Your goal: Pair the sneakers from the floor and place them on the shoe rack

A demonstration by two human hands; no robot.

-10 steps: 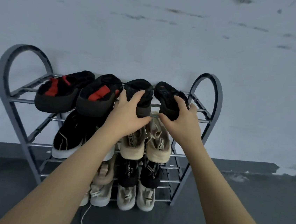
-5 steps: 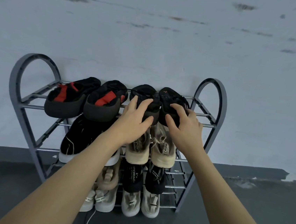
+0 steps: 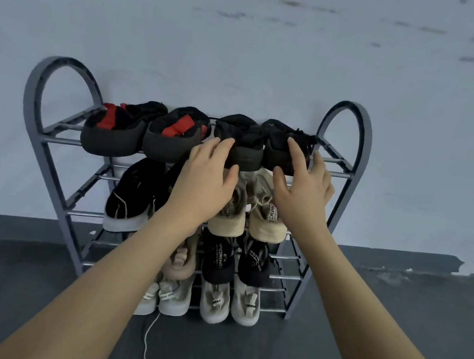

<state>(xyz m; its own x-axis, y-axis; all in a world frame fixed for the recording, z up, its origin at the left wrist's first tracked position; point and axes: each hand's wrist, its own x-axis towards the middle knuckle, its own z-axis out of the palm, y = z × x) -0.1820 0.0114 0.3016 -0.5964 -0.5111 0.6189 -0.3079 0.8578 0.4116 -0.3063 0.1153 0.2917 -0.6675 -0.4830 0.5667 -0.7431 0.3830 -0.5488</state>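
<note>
A pair of black sneakers (image 3: 258, 143) sits side by side on the top shelf of the grey shoe rack (image 3: 48, 142), heels toward the camera, at about 12 o'clock from the hands. The left hand (image 3: 205, 181) is spread in front of the left shoe's heel, fingers apart, the fingertips (image 3: 223, 144) at the heel's edge; it is not clamped on it. The right hand (image 3: 304, 192) is likewise spread, one fingertip lying on the right shoe's heel and the others fanned out toward the shelf's front bar at 1 o'clock; whether it presses the shoe cannot be told.

At 9 o'clock from the pair, on the same shelf, lie two black shoes with red patches (image 3: 147, 132), touching each other. Below, on the second shelf, a black sneaker with a white sole (image 3: 128, 197) hangs at 8 o'clock, and beige sneakers (image 3: 258, 213) sit directly under the hands. Lower shelves at 6 o'clock hold dark and pale sneakers (image 3: 230, 284), partly hidden by the left forearm. A white lace (image 3: 148, 342) trails over the dark floor (image 3: 390, 327) beneath the rack. A pale wall (image 3: 243, 48) stands behind.
</note>
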